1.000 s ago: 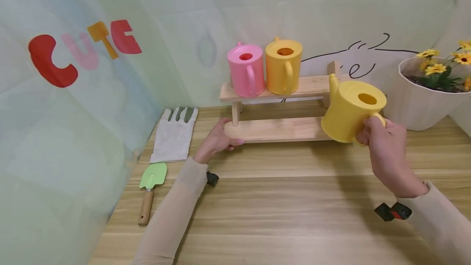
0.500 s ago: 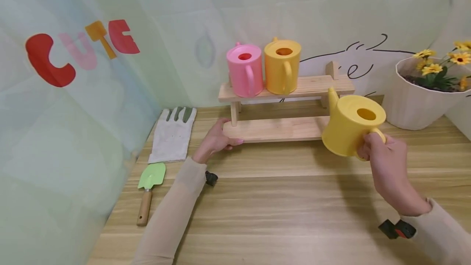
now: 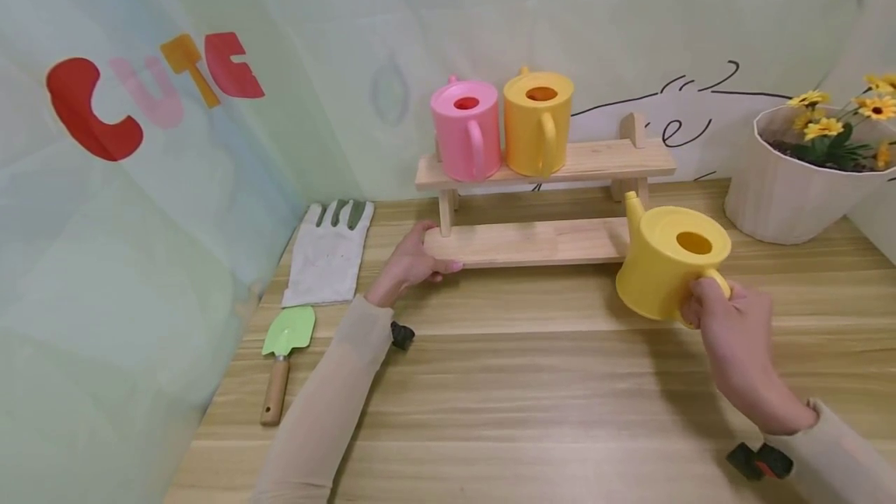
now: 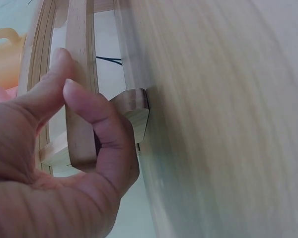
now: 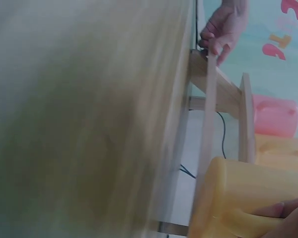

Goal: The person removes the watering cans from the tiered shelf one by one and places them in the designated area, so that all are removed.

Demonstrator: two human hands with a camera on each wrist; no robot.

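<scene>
My right hand (image 3: 735,341) grips the handle of a yellow watering can (image 3: 661,271), held in front of the right end of a two-tier wooden shelf (image 3: 525,243). Its spout points up and away. With fingers and thumb curled round the lower board's left end, my left hand (image 3: 413,259) holds the shelf; the left wrist view shows the board (image 4: 82,124) between thumb and fingers. On the upper tier stand a pink watering can (image 3: 451,138) and an orange-yellow watering can (image 3: 525,138), side by side with handles facing me.
A white work glove (image 3: 325,259) and a green trowel (image 3: 287,333) with a wooden handle lie on the table at the left. At the right back stands a white pot (image 3: 777,185) of yellow flowers. Printed curtains hang behind and to the left.
The right hand has brought the yellow watering can down and slightly toward me, uncovering the shelf's upper right end. My left hand stays on the lower board.
</scene>
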